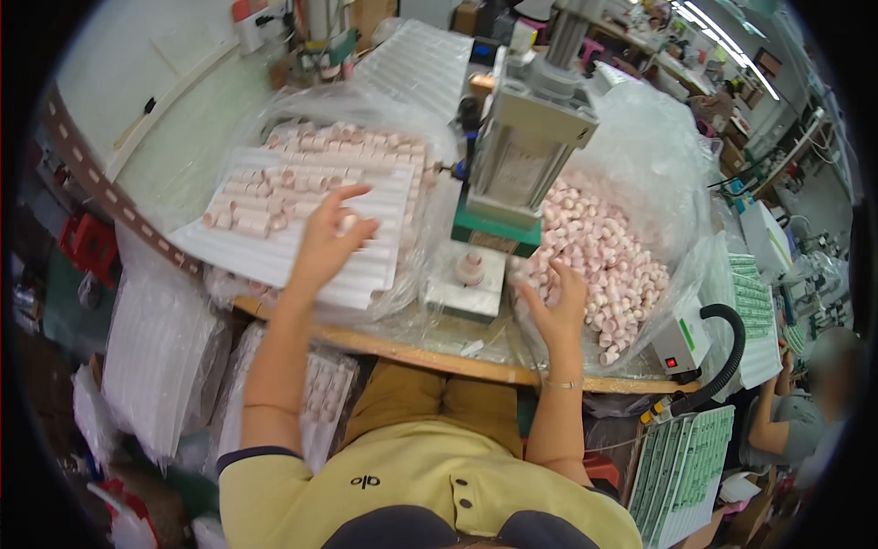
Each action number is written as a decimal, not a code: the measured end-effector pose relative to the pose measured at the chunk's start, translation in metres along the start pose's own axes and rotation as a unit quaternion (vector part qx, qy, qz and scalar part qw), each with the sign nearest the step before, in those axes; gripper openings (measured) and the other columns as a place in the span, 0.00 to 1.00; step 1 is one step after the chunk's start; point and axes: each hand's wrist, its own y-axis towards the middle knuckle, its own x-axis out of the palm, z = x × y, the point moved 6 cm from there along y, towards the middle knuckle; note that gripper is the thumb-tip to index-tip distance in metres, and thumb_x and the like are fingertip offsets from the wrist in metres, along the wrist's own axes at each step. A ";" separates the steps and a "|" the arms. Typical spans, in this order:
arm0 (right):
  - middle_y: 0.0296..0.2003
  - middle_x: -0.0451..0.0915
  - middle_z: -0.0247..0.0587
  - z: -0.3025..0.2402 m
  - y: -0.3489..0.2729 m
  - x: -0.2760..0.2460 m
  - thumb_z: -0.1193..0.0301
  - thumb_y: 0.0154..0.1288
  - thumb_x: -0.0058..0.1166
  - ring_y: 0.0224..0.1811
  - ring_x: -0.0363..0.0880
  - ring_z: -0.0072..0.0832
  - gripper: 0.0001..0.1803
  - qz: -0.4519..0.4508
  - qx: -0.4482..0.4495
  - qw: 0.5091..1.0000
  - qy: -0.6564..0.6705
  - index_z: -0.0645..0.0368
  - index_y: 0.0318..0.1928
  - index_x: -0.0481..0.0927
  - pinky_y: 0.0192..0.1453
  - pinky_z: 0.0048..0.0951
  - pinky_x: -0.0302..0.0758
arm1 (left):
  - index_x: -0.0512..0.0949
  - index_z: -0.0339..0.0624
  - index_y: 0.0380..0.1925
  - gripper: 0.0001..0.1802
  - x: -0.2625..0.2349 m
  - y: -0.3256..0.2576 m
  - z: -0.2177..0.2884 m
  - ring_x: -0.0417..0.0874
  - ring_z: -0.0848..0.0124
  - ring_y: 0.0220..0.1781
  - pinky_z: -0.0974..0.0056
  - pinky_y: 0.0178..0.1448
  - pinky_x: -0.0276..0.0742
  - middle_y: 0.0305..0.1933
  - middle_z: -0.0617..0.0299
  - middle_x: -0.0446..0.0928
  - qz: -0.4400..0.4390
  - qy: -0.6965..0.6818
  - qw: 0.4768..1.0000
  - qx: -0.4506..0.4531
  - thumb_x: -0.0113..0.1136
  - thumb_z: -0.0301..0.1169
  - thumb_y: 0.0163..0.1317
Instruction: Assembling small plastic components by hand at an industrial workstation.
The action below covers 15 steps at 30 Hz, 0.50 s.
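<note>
My left hand [331, 240] is over a white ribbed foam tray [384, 220] on the left of the bench. A small pale pink cap [347, 222] shows between its bent fingers, while the thumb and forefinger stand apart. Rows of pale pink cylindrical caps [261, 206] lie on the tray. My right hand [560, 306] is open at the near left edge of a heap of loose pink caps [608, 261], thumb and fingers spread. Between my hands stands a bench press with a green block [494, 227]. One pink piece [470, 268] sits upright on its metal base [466, 295].
Clear plastic sheeting [654, 137] surrounds the loose heap. A white box with a red switch [681, 343] and a black hose [732, 334] stand at the bench's right end. Stacked foam trays [151, 384] lean below left. A co-worker [791, 421] sits at far right.
</note>
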 end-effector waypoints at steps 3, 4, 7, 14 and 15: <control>0.54 0.69 0.55 0.064 -0.022 -0.008 0.61 0.45 0.67 0.58 0.66 0.48 0.32 0.025 0.059 0.982 -0.176 0.55 0.53 0.74 0.57 0.44 0.66 | 0.77 0.42 0.45 0.22 -0.050 0.020 -0.036 0.79 0.60 0.35 0.61 0.41 0.74 0.35 0.56 0.78 0.053 0.326 0.932 0.150 0.67 0.26 0.46; 0.55 0.68 0.56 0.086 -0.035 -0.024 0.62 0.46 0.67 0.59 0.64 0.49 0.31 0.019 0.101 0.962 -0.251 0.53 0.53 0.74 0.58 0.45 0.65 | 0.77 0.42 0.42 0.22 -0.046 0.032 -0.049 0.78 0.54 0.40 0.57 0.45 0.73 0.37 0.52 0.77 0.018 0.369 0.918 0.140 0.67 0.25 0.43; 0.54 0.68 0.54 0.087 -0.045 -0.012 0.62 0.47 0.65 0.57 0.66 0.48 0.26 -0.053 0.125 0.940 -0.313 0.49 0.50 0.76 0.54 0.44 0.67 | 0.76 0.40 0.33 0.18 -0.038 0.043 -0.070 0.74 0.54 0.47 0.56 0.49 0.72 0.41 0.54 0.73 -0.050 0.473 0.874 0.101 0.67 0.22 0.37; 0.37 0.71 0.50 0.081 -0.076 0.003 0.68 0.52 0.62 0.36 0.76 0.47 0.13 -0.084 0.159 0.975 -0.129 0.51 0.40 0.77 0.39 0.42 0.74 | 0.73 0.41 0.37 0.21 -0.032 0.060 -0.077 0.74 0.53 0.45 0.55 0.46 0.72 0.40 0.53 0.72 -0.098 0.505 0.849 0.121 0.64 0.22 0.37; 0.37 0.71 0.50 0.084 -0.080 0.002 0.68 0.52 0.62 0.36 0.76 0.47 0.13 -0.081 0.162 0.975 -0.130 0.51 0.40 0.77 0.39 0.42 0.74 | 0.73 0.41 0.40 0.23 -0.031 0.061 -0.077 0.75 0.53 0.43 0.56 0.45 0.72 0.39 0.53 0.72 -0.112 0.518 0.840 0.116 0.63 0.21 0.37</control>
